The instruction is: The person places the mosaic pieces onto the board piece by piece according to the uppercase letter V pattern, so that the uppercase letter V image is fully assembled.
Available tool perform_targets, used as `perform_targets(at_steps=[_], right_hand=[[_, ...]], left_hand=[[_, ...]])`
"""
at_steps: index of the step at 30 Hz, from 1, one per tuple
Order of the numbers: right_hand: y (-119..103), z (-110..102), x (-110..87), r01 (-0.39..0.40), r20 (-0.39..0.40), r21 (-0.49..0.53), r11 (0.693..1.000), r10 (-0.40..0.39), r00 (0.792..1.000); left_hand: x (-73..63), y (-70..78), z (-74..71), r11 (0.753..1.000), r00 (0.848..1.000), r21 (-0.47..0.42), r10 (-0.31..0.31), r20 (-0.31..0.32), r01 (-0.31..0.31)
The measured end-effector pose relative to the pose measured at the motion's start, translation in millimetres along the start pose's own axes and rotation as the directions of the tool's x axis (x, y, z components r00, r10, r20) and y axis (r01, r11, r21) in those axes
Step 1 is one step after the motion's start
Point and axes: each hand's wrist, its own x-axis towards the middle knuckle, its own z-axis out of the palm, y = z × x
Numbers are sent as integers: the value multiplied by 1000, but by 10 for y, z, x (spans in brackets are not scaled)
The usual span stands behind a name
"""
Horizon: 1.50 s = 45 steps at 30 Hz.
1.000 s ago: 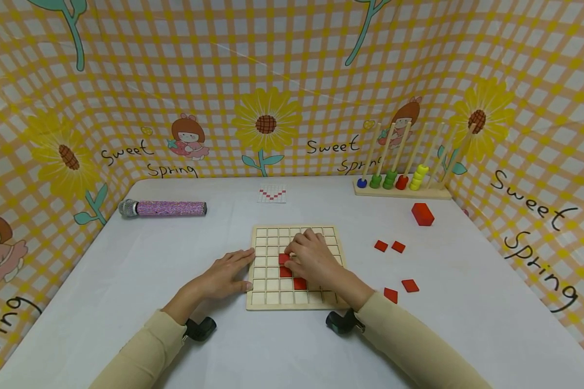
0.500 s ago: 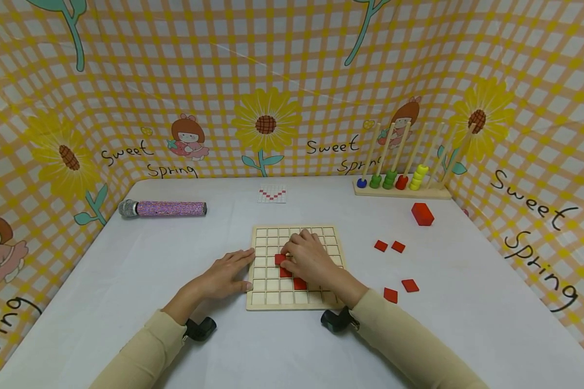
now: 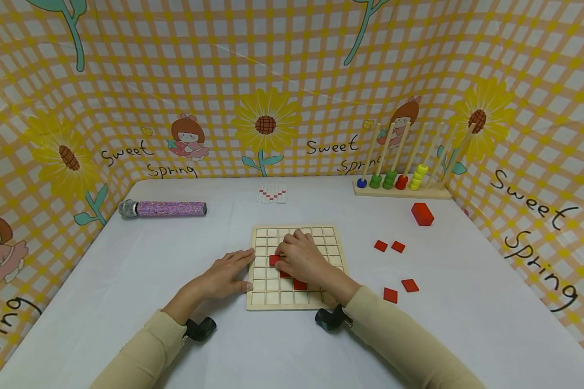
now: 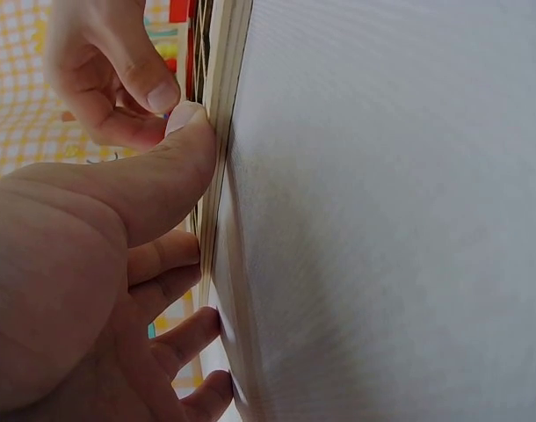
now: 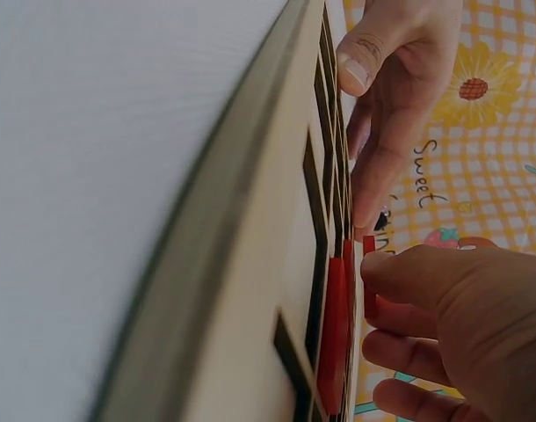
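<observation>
A wooden grid board (image 3: 267,297) lies flat on the white table, with two red square tiles, one nearer (image 3: 299,284) and one (image 3: 284,274) partly covered, set in its cells. My right hand (image 3: 307,262) is over the board and pinches another red tile (image 3: 273,261) between thumb and fingers. In the right wrist view this held tile (image 5: 370,303) stands slightly off the grid. At the board's left edge rests my left hand (image 3: 224,275), its fingers mostly extended; the left wrist view shows the thumb (image 4: 176,167) touching the board's rim. Part of the grid is hidden under my right hand.
Several loose red tiles (image 3: 391,295) lie right of the board. A red block (image 3: 422,214) and a bead-and-peg frame (image 3: 403,191) stand at the back right. Behind the board lies a pattern card (image 3: 272,194), and a glittery microphone (image 3: 170,208) is at the back left.
My right hand has shifted left across the board, carrying the pinched red tile about one cell leftward. The left hand stays where it was.
</observation>
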Motion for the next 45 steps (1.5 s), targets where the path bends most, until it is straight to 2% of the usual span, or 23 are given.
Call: perform_targets(at_steps=[11,20,31,45], right_hand=[[-23,32,48,-13,42,-23,1000,14,999],[-13,42,63,-10,38,-17,1000,11,999],[-6,60,76,-20,56,-17,1000,21,998],[-1,70,79,-12,41,-15,1000,12,999]], left_hand=[[-3,2,2,1000,1000,3,3,-3,-3],[7,7,3,1000,1000,9,-9,2,9],[15,-7,12,1000,1000,4,-5,0,5],[14,-20,25,1000,1000,14,9,-7,-8]])
